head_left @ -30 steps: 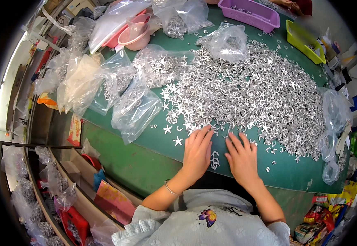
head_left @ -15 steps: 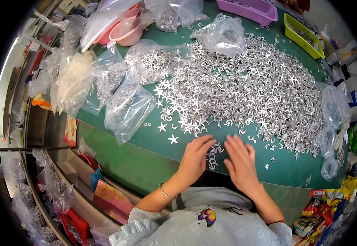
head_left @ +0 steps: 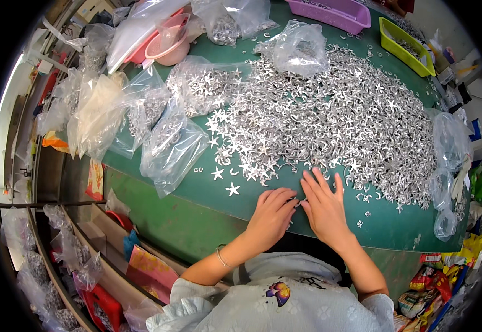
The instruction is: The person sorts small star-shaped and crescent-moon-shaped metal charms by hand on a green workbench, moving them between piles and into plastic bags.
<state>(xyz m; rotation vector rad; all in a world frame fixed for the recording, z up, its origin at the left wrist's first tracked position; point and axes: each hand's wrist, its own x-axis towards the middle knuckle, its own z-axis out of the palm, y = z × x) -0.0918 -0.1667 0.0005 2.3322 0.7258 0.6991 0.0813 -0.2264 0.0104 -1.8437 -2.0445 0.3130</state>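
Observation:
A broad heap of small silvery metal pieces (head_left: 329,116), among them stars and crescents, covers much of the green table (head_left: 219,206). At its near edge, my left hand (head_left: 272,217) lies cupped low over the tabletop, fingers side by side and bent. It covers most of the crescent pieces beneath it, and only a small bit of metal shows by its fingertips. Close beside it, my right hand (head_left: 325,209) rests with fingers stretched out and somewhat spread, pointing toward the heap. Its thumb comes near the left fingertips. Two loose stars (head_left: 232,190) lie left of my hands.
Clear plastic bags (head_left: 173,155) of metal pieces crowd the table's left side, and another bag (head_left: 301,50) sits on the heap. Pink basket (head_left: 168,48), purple tray (head_left: 335,15) and yellow-green tray (head_left: 405,47) stand at the back. Shelving with bags (head_left: 86,243) is at lower left.
My left hand has shifted right and down over the crescent pieces, which now are mostly hidden. My right hand has moved slightly up, its fingers reaching closer to the heap.

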